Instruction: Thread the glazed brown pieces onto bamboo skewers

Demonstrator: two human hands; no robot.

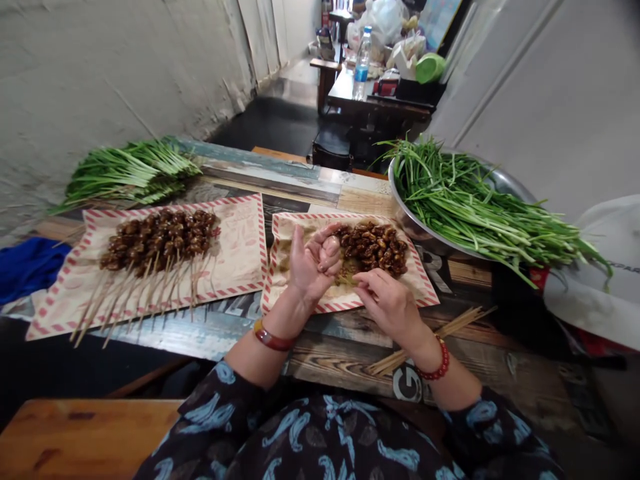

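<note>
My left hand is raised palm up over the right paper sheet, its fingers curled around something I cannot make out. Close beside it, my right hand pinches with thumb and forefinger; what lies between them is too small to name. Just beyond both hands, a pile of glossy brown pieces rests on that sheet. On the left paper sheet, similar brown pieces sit in rows on thin wooden skewers. Loose skewers lie on the table under my right wrist.
A metal bowl of long green stalks stands at the right. More greens lie at the back left, near a blue cloth. A bottle stands on a farther table.
</note>
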